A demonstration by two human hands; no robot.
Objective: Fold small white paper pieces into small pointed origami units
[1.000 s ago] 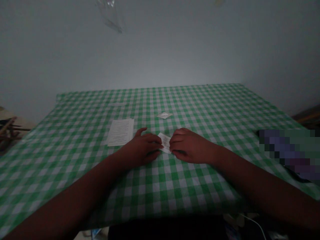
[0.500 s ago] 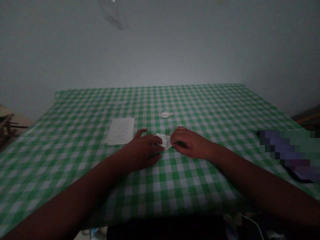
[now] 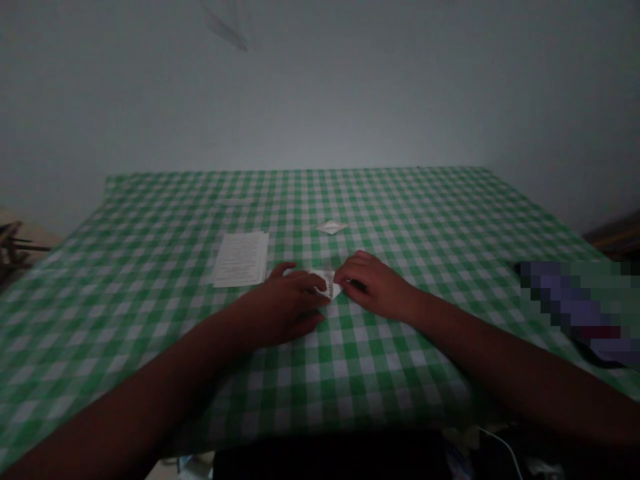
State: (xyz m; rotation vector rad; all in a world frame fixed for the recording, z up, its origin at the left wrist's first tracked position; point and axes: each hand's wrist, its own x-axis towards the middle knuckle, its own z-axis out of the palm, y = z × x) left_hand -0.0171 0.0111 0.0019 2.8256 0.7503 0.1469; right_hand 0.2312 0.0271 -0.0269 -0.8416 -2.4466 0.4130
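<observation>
A dim room. A plain grey wall (image 3: 320, 93), palest low at centre, stands behind a wide desk (image 3: 440, 233) covered by a green-and-white checked cloth (image 3: 330, 380). Brown wood (image 3: 11, 256), too dark to make out, shows at far left.

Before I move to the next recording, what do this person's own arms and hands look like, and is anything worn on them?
The left hand and right hand show no gloves. The left forearm and right forearm show no sleeves, watch or bracelet. The picture is dim, so small details such as rings are hard to rule out.
</observation>
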